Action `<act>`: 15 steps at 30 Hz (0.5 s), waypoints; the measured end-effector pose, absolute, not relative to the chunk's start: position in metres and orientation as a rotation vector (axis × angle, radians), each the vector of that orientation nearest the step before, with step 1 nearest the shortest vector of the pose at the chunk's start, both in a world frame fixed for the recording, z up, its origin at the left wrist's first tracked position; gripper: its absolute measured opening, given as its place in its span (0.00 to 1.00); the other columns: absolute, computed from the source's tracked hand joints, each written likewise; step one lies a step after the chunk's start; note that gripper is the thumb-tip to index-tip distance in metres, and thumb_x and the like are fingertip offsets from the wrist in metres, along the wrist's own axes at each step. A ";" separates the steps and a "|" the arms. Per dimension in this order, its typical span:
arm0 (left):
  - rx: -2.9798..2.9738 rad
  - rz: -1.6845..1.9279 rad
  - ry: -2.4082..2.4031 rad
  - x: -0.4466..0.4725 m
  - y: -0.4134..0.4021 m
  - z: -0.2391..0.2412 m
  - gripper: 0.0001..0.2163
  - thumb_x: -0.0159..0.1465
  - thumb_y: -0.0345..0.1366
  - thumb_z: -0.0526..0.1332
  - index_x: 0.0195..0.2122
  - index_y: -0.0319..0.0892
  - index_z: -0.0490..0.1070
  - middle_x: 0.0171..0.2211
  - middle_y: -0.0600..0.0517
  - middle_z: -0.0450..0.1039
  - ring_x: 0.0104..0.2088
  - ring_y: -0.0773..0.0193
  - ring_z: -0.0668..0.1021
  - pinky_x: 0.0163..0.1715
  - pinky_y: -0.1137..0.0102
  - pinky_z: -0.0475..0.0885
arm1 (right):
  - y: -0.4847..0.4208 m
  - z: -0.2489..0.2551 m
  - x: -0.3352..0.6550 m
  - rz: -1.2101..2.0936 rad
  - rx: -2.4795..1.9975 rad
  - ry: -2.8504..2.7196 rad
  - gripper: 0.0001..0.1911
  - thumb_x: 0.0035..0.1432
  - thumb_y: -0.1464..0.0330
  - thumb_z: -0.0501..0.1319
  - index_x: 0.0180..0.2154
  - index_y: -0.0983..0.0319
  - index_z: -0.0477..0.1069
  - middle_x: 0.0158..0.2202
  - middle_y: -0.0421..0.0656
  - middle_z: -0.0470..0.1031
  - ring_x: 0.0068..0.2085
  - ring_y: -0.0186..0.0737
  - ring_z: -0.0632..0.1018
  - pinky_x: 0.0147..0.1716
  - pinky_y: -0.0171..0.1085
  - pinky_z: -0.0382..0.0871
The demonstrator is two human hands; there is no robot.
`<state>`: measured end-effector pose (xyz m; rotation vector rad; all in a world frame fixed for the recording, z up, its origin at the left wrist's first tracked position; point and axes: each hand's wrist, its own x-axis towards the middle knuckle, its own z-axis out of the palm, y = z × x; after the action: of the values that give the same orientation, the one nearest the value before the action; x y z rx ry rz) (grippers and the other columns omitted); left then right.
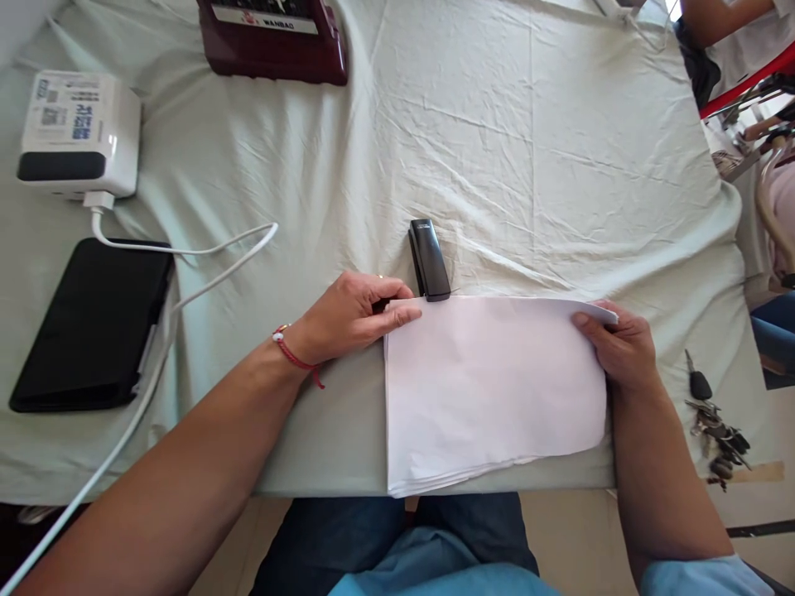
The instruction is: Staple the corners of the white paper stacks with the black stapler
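A stack of white paper sheets (490, 381) lies at the table's front edge, its near corners slightly fanned. My left hand (366, 310) pinches the stack's far left corner, thumb on top and fingers underneath. Gripping the far right corner is my right hand (621, 339), with the thumb over the sheets. A black stapler (430, 258) stands just beyond the paper, right of my left fingertips. Its near end meets or overlaps the sheets' far edge; whether paper sits between its jaws is hidden.
A green cloth (497, 149) covers the table. At left are a black tablet-like device (93, 323), a white box-shaped device (80, 132) and a white cable (155, 364). A dark red case (273, 50) stands at the back. Keys (717, 430) lie right; another person's arm (720, 21) shows beyond.
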<state>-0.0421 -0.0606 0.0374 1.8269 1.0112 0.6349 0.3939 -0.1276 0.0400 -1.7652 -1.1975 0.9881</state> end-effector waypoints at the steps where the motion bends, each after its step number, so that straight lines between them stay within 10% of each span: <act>1: 1.803 0.611 0.982 -0.043 -0.061 0.038 0.14 0.70 0.48 0.69 0.37 0.41 0.82 0.23 0.60 0.67 0.24 0.71 0.66 0.28 0.72 0.61 | -0.127 0.039 0.395 0.978 -1.754 -1.197 0.34 0.48 0.37 0.86 0.28 0.57 0.76 0.24 0.38 0.65 0.26 0.32 0.62 0.23 0.37 0.56; 15: 1.832 0.512 0.907 -0.042 -0.056 0.043 0.14 0.68 0.46 0.69 0.31 0.42 0.76 0.23 0.59 0.68 0.26 0.69 0.68 0.28 0.71 0.60 | -0.124 0.048 0.388 0.852 -1.725 -1.077 0.39 0.41 0.39 0.89 0.29 0.59 0.73 0.26 0.38 0.68 0.29 0.33 0.65 0.27 0.36 0.59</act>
<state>-0.0422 -0.0562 0.0434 1.8319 0.9067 0.5118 0.3877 -0.1242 0.0476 -1.7251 -1.0772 0.8518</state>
